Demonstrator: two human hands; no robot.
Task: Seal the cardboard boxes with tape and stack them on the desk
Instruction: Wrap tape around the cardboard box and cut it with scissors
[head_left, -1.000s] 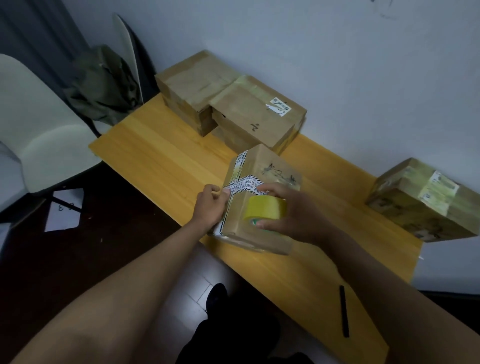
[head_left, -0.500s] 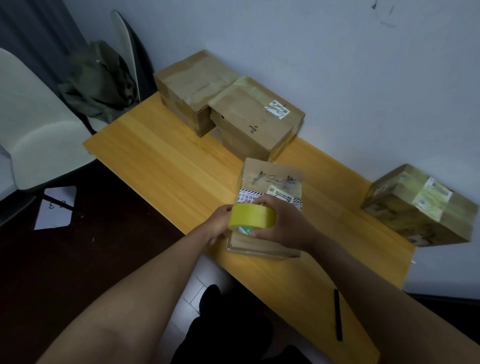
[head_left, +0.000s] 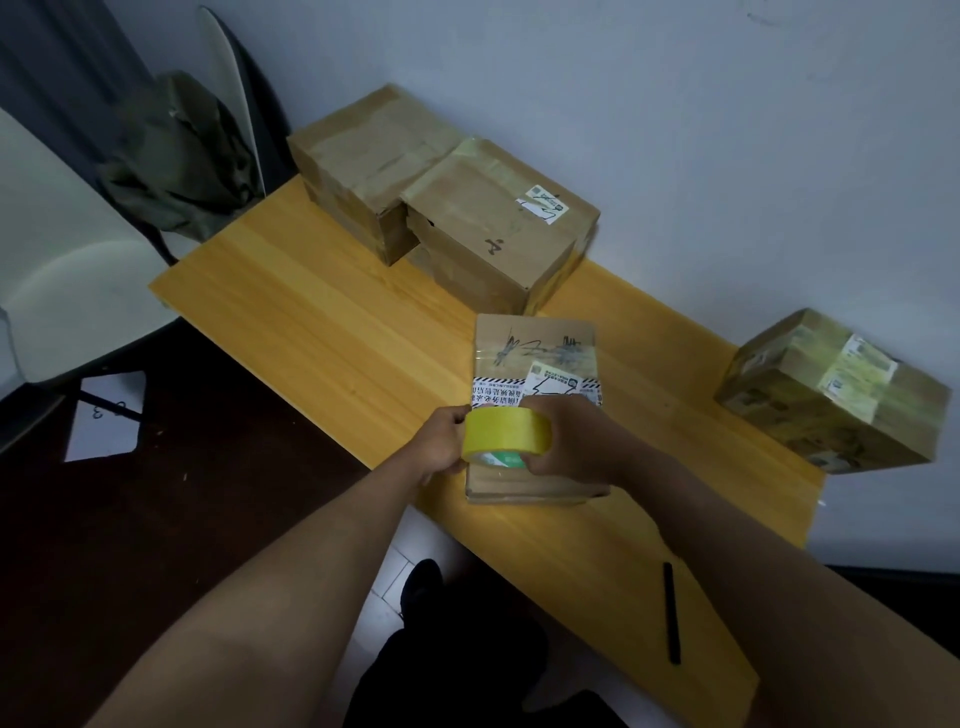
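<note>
— What has changed on the desk (head_left: 322, 332)?

— The box (head_left: 535, 358), tilted a second ago, has been laid flat near the front edge; the other boxes are left untouched by the wall.

— And the tape roll (head_left: 506, 434)?

— It has been brought over the box's near end; it is gripped by the right hand (head_left: 566, 441), while the left hand (head_left: 441, 441) is curled against its other side — a new strip is probably about to be pulled.

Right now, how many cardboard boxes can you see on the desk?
4, possibly more hidden underneath. Two brown cardboard boxes sit at the far end by the wall, one plain-taped and one labelled; one flat box lies under the hands; one yellow-taped box sits at the right edge.
</note>
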